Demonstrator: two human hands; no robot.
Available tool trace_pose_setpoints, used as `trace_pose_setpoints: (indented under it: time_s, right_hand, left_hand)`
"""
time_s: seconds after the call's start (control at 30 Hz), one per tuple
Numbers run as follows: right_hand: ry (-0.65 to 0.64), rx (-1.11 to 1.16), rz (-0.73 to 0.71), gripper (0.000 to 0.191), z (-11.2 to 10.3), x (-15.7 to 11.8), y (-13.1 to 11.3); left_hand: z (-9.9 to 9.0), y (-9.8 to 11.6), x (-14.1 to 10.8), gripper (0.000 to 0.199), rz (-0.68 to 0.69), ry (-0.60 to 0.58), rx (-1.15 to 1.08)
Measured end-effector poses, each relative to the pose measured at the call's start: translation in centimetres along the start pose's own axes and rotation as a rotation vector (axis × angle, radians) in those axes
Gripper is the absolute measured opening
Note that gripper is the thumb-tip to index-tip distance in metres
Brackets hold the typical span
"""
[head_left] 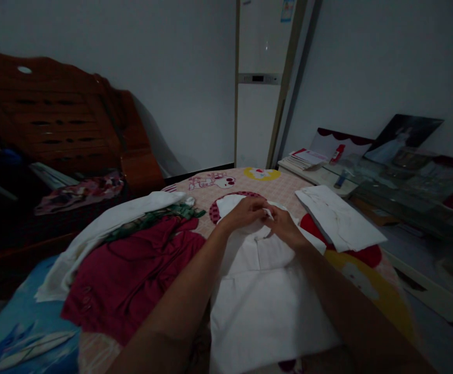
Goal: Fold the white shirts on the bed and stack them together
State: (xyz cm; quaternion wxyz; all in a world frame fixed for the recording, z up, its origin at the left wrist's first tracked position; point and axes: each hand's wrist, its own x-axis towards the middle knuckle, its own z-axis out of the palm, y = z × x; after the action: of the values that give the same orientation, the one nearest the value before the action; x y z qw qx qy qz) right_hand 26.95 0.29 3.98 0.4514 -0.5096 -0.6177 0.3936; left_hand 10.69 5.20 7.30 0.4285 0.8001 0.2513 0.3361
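A white shirt (pixel 269 306) lies spread out in front of me, with its collar end away from me and a short placket down the middle. My left hand (pixel 245 213) is closed on the cloth at the collar. Right beside it, my right hand (pixel 284 224) pinches the same collar, and the fingertips of both hands nearly meet. To the left lie a crumpled maroon garment (pixel 133 278), a dark green cloth (pixel 152 221) and a long white garment (pixel 102 234). A folded white garment (pixel 339 215) with faint line markings rests to the right.
Everything lies on a pink patterned bedspread (pixel 284 182). A wooden bench (pixel 66 119) stands at the left, with clothes on it. A tall white air conditioner (pixel 260 119) is in the corner. Glass shelving (pixel 405 182) with a framed picture (pixel 401 137) runs along the right.
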Motion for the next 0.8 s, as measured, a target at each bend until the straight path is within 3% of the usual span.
trace_pose_setpoints:
  time_s: [0.1, 0.2, 0.3, 0.33, 0.4, 0.47, 0.73, 0.8]
  right_hand:
    - [0.031, 0.160, 0.172, 0.022, -0.2, 0.0, 0.6]
    - [0.065, 0.194, 0.242, 0.015, -0.6, 0.0, 0.7]
    - [0.067, 0.149, 0.251, 0.016, -0.5, 0.1, 0.9]
    - [0.059, 0.135, 0.251, 0.018, -0.4, 0.1, 1.0]
    - [0.039, 0.125, 0.254, 0.020, -0.3, 0.1, 1.3]
    - [0.025, 0.127, 0.259, 0.022, -0.3, 0.2, 1.6]
    - [0.013, 0.099, 0.262, 0.020, -0.5, 0.0, 1.3]
    - [0.012, 0.095, 0.270, 0.019, -0.5, -0.1, 1.1]
  left_hand:
    - [-0.5, -0.6, 0.2, 0.025, 0.027, 0.076, 0.091]
    - [-3.3, -2.4, -0.6, 0.027, -0.034, 0.362, 0.212]
    - [-6.3, -5.0, -2.2, 0.027, -0.289, 0.735, 0.382]
    - [-7.0, -5.9, -2.7, 0.026, -0.404, 0.791, 0.465]
    - [-7.7, -7.3, -3.6, 0.018, -0.595, 0.778, 0.597]
    - [-7.7, -8.2, -3.9, 0.016, -0.678, 0.712, 0.644]
    - [-8.0, -9.2, -3.6, 0.016, -0.737, 0.579, 0.559]
    - [-8.2, -9.3, -4.0, 0.018, -0.691, 0.566, 0.479]
